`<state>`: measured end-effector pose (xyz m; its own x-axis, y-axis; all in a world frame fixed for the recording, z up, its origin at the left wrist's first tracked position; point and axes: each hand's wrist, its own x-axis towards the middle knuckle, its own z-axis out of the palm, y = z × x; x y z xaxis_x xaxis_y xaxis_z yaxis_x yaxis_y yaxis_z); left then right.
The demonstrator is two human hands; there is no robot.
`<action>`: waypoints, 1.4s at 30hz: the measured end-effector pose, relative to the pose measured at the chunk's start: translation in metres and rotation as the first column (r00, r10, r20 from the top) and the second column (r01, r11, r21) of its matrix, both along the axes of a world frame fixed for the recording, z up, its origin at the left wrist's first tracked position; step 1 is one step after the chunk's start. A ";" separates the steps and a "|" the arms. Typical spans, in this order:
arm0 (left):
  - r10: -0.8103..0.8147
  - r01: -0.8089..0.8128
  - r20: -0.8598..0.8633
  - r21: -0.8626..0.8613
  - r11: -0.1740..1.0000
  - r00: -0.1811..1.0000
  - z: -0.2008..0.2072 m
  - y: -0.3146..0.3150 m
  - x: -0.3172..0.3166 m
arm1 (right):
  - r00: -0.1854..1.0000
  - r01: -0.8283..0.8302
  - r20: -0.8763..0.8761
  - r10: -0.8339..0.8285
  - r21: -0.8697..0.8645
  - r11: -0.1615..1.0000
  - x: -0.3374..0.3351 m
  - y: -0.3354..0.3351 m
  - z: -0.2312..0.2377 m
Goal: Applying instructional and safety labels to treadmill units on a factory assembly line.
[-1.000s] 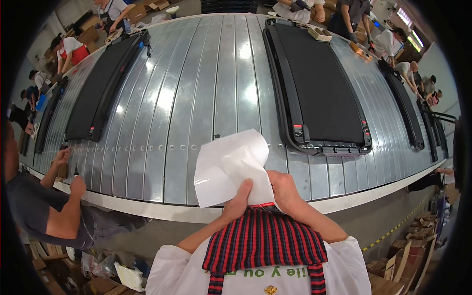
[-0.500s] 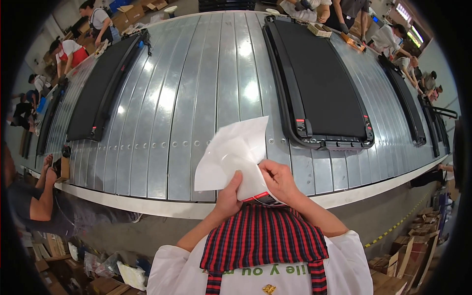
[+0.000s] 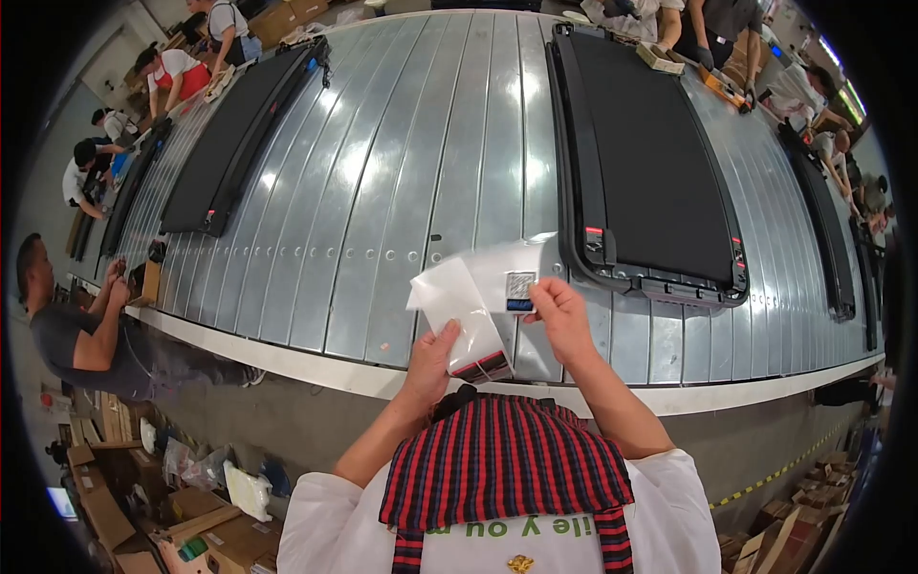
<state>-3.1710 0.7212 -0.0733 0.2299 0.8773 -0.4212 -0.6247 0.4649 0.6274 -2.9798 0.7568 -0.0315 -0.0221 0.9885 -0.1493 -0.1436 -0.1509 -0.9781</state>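
My left hand [image 3: 432, 362] pinches a stack of white sheets [image 3: 465, 308] with its thumb on top. A red and black printed part shows at the stack's lower end, near my body. My right hand [image 3: 562, 314] grips the edge of a clear, glossy label sheet [image 3: 520, 290] bearing a grey code square and a blue strip. This sheet fans out to the right of the stack, above the metal table [image 3: 402, 316]. Beyond my right hand lies a black framed panel [image 3: 660, 172], its near end close to the sheet.
Another black panel [image 3: 244, 143] lies at the left of the table, and more dark panels lie farther right. A person in dark clothes [image 3: 86, 325] stands at the left edge. Several co-workers line the far side. Cardboard [image 3: 206, 517] lies on the floor.
My right hand has moved up and right, pulling a sheet out from the stack, so its code square now shows. The view has shifted slightly, bringing the person at left further in.
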 end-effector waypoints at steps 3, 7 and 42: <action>0.087 -0.080 -0.258 0.039 0.996 0.962 -0.031 0.004 -0.002 | 0.994 0.104 0.029 -0.106 0.041 0.994 0.030 0.005 -0.013; 0.147 -0.169 -0.461 -0.006 0.986 0.875 -0.061 0.015 0.004 | 0.996 0.055 0.062 -0.066 0.171 0.984 0.046 -0.002 0.028; 0.123 0.092 -0.469 0.410 0.907 0.875 0.059 -0.002 0.020 | 0.879 -0.200 0.465 0.108 0.154 0.968 -0.033 -0.020 0.042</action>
